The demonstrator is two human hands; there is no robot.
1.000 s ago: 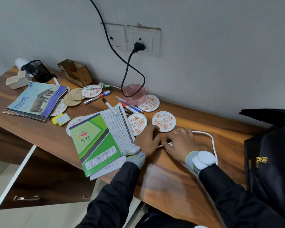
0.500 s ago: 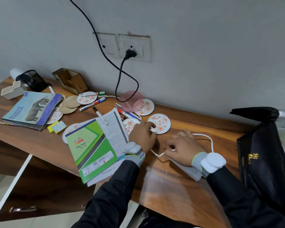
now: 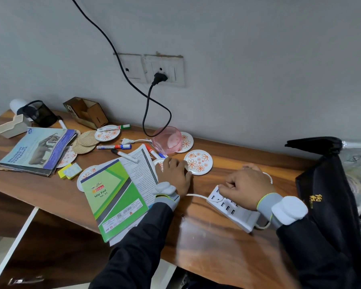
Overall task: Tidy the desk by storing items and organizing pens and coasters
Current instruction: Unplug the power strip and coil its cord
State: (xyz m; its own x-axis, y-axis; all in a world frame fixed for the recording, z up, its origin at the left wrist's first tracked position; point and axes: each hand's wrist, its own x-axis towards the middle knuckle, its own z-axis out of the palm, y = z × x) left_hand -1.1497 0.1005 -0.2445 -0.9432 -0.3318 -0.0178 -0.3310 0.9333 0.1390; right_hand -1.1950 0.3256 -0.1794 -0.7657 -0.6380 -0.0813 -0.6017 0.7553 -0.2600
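USB power strip (image 3: 231,207) lies front right on desk (image 3: 206,243), long axis near-right to far-left. Over far end: right hand (image 3: 246,186), pinching white cable (image 3: 196,196). Further left: left hand (image 3: 173,176), fingers bent beside floral coaster (image 3: 198,162); grasp unclear.

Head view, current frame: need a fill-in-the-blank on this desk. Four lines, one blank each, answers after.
1. The right hand pinches a ___ cord at the power strip.
2. The plug in the wall socket is ___.
3. The green pad is labelled "Slip ___".
4. The left hand lies beside a coaster printed with orange ___.

Missing words: white; black; Pad; flowers.
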